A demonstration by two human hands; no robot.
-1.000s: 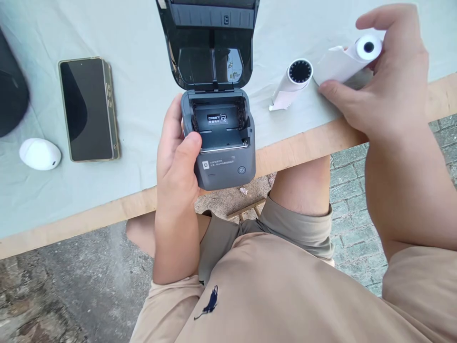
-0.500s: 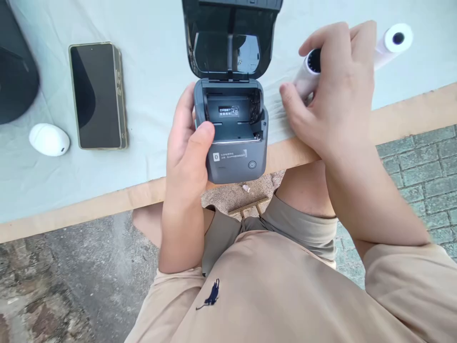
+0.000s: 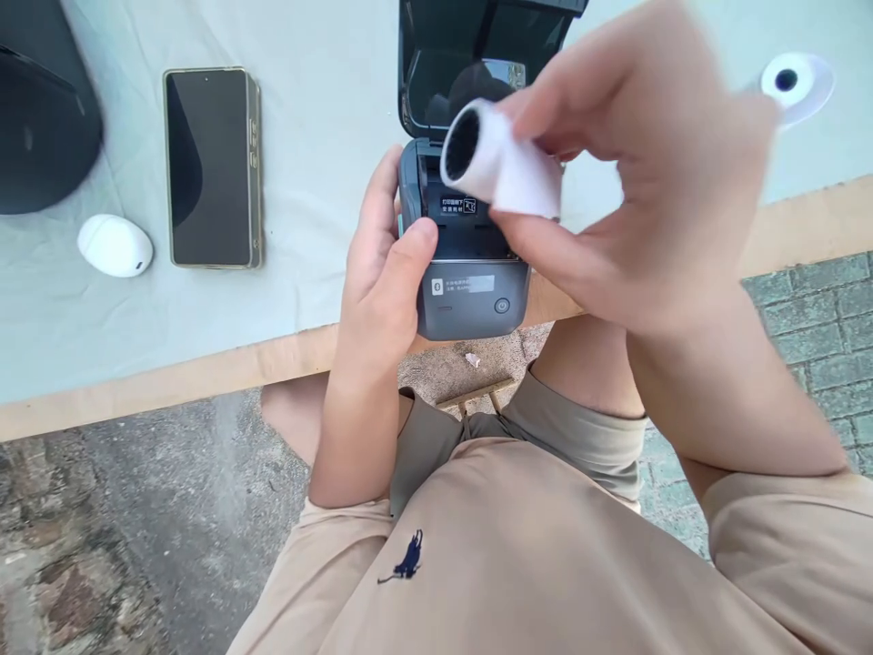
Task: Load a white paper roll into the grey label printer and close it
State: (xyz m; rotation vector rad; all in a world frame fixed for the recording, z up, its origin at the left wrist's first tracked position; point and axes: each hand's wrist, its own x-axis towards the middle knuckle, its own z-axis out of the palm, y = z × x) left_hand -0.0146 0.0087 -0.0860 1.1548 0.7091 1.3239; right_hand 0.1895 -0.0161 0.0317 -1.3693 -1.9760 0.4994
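Observation:
My left hand grips the left side of a small dark grey printer that rests at the table's front edge, its lid swung up and open. My right hand holds a white paper roll just above the printer's open bay, the roll's dark hollow end facing me. The roll and hand hide most of the bay. A second white roll lies on the cloth at the far right.
A phone with a dark screen lies on the pale green cloth to the left, a white egg-shaped object beside it. A black object sits at the far left. The wooden table edge runs above my lap.
My right hand let go of the far roll, picked up the nearer one and carried it left over the open printer. The left hand kept its hold on the printer.

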